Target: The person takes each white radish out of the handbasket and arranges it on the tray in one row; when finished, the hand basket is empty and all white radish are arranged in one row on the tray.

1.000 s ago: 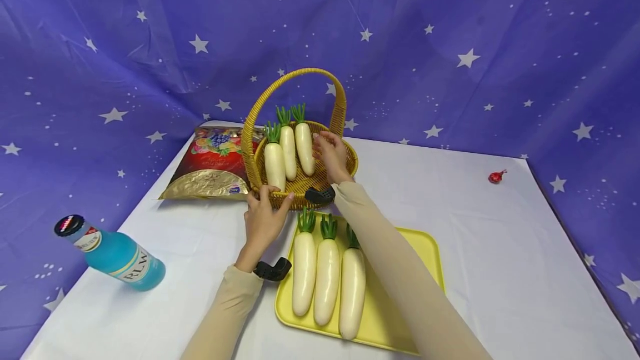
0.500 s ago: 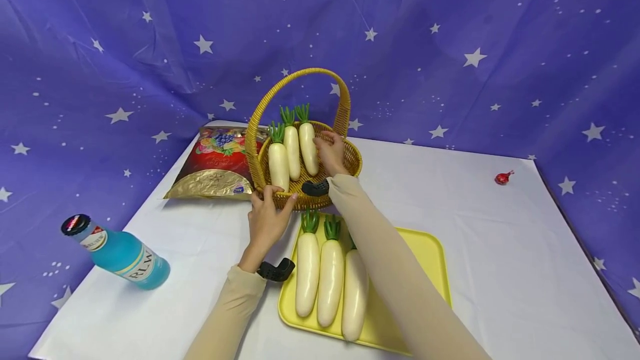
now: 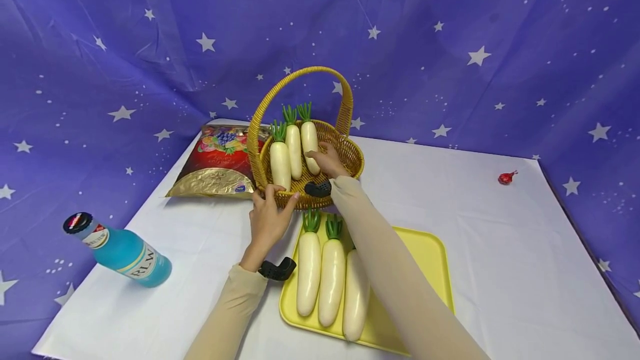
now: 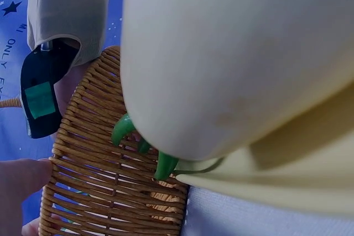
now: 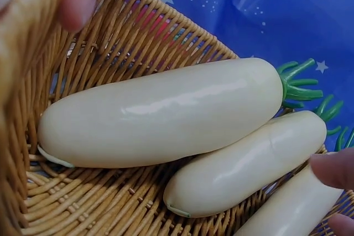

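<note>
In the head view a wicker basket [image 3: 356, 155] with a tall handle holds three white radishes with green tops. My left hand [image 3: 267, 221] grips its near rim; the left wrist view shows the thumb [image 4: 30, 178] against the outer weave. Inside the basket, my right hand [image 3: 331, 161] is at the rightmost radish [image 3: 309, 133], thumb over it and fingers along its right side. The left radish [image 3: 280, 163] and middle radish [image 3: 294, 149] lie beside it. Three more radishes [image 3: 309, 276] lie side by side on a yellow tray [image 3: 425, 260]; my right sleeve partly covers one.
A red and gold candy bag [image 3: 215, 160] lies left of the basket, partly behind it. A blue bottle [image 3: 132, 254] stands at the left. One red wrapped candy [image 3: 506, 178] is far right on the white tabletop [image 3: 520, 260]. A starry purple cloth [image 3: 410, 71] hangs behind.
My right thumb has come down and left, over the rightmost radish. My left hand stays on the basket rim. The whole view has shifted slightly.
</note>
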`<state>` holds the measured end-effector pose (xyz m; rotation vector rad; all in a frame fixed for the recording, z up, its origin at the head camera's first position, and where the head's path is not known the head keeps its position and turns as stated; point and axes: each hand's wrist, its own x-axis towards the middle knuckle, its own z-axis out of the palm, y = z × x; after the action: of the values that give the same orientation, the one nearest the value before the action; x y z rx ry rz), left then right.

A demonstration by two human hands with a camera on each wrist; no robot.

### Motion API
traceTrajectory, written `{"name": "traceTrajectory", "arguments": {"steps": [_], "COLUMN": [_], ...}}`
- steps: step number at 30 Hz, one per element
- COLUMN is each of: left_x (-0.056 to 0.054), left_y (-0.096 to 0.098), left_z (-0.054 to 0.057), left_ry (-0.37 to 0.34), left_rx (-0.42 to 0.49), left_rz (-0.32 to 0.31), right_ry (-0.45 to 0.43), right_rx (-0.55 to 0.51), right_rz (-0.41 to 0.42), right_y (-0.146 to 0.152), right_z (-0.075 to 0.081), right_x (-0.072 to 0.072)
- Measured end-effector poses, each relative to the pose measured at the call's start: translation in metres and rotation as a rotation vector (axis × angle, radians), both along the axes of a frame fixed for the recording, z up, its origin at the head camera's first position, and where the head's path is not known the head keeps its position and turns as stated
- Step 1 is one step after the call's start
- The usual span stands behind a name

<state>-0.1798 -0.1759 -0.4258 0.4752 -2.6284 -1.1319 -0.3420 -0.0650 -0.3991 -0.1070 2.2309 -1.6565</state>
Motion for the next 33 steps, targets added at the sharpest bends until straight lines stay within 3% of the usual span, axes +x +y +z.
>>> {"name": "traceTrajectory", "arguments": {"steps": [5,13,23,33], "left_x": [0.0009,0.0002,-0.0017,-0.0015], "left_y": [-0.0005,-0.0006,-0.0002,0.0001], "left_z": [0.0005,0.0005,0.0008,-0.0006], "left_ry": [-0.009,0.000,0.010,-0.008], "left_rx": [0.004,0.010,0.003,0.005], "left_rz": [0.006,0.012,0.013,0.013], "right_ry": [0.013,0.094,0.131,0.099], "right_rx": [0.047,0.101,0.165,0.087], "right_rz": [0.092,0.094,0.058,0.052], "right_y": [-0.0006,-0.0031,-0.0025,-0.0005], "right_z": [0.0009,-0.0024,-0.0005,-0.0009], "right_x": [0.0026,0.0032,0.0018,0.0013]}}
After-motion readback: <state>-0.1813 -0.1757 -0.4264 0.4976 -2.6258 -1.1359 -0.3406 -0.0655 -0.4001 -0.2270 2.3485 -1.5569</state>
